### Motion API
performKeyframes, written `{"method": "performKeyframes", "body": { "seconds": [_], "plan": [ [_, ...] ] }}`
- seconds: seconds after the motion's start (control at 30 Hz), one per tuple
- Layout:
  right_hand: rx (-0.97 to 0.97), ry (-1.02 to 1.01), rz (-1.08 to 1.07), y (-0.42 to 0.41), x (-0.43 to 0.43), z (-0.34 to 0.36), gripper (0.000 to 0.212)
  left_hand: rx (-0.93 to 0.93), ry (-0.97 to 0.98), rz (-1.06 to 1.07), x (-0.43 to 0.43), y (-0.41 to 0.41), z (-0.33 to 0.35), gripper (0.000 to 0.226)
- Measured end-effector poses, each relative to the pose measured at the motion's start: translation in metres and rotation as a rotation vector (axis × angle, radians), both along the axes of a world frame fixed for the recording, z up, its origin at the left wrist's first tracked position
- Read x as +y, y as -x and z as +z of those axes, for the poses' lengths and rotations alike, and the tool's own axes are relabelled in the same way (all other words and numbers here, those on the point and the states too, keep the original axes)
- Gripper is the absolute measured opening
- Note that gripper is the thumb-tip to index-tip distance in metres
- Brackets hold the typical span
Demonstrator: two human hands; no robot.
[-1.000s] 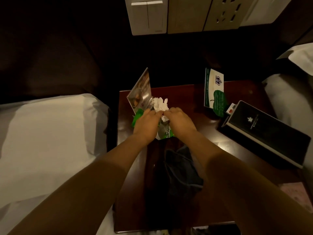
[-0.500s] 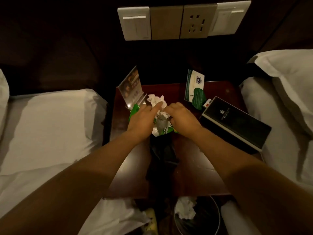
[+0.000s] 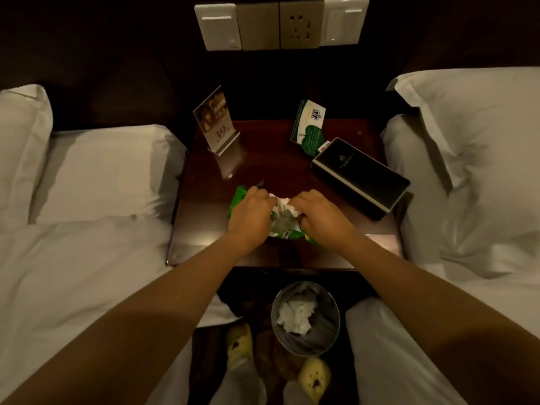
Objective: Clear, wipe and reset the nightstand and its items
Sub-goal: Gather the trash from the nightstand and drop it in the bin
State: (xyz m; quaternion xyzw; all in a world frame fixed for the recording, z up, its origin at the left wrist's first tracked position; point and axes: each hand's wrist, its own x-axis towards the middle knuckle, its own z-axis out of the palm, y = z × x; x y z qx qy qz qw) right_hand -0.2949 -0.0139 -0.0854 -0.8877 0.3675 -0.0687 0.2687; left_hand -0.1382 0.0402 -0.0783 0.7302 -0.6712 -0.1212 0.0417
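My left hand [image 3: 250, 213] and my right hand [image 3: 320, 213] together grip a green snack wrapper [image 3: 287, 233] with crumpled white tissue [image 3: 285, 204] bunched on top, above the front half of the dark wooden nightstand [image 3: 204, 223]. An acrylic sign stand [image 3: 216, 121] is upright at the back left. A green and white card [image 3: 309, 127] leans at the back right, beside a black box [image 3: 362, 176] lying flat.
A metal waste bin [image 3: 305, 317] with white tissue inside stands on the floor in front of the nightstand, between my yellow slippers [image 3: 239, 343]. White beds with pillows [image 3: 96, 173] flank both sides. A switch and socket panel [image 3: 280, 24] is on the wall.
Both hands have pulled the wrapper and tissue from beside the sign stand toward the nightstand's front. The view pulled back, and the bin is in sight.
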Motion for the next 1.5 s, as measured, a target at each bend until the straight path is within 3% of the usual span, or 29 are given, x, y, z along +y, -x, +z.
{"method": "performKeyframes", "body": {
  "seconds": [0.27, 0.43, 0.67, 0.87, 1.13, 1.3, 1.5],
  "plan": [
    [0.073, -0.079, 0.124, 0.057, 0.078, -0.032, 0.043, 0.064, -0.174, 0.017, 0.087, 0.051, -0.028, 0.032],
    [0.126, -0.155, 0.034, 0.079, 0.114, -0.074, 0.042, 0.143, -0.247, 0.071, 0.117, 0.075, -0.07, 0.038],
    [0.24, -0.291, -0.131, 0.104, 0.161, -0.159, 0.039, 0.295, -0.445, 0.077, 0.152, 0.108, -0.162, 0.044],
    [0.39, -0.323, -0.19, 0.114, 0.181, -0.245, 0.047, 0.384, -0.581, 0.065, 0.159, 0.126, -0.244, 0.051],
    [0.497, -0.276, -0.206, 0.115, 0.165, -0.35, 0.05, 0.468, -0.53, 0.085, 0.142, 0.134, -0.348, 0.056],
    [0.502, -0.337, -0.252, 0.104, 0.159, -0.361, 0.057, 0.486, -0.49, 0.064, 0.135, 0.124, -0.356, 0.057],
    [0.474, -0.262, -0.237, 0.108, 0.157, -0.297, 0.061, 0.417, -0.513, 0.099, 0.134, 0.109, -0.296, 0.054]
  ]
}}
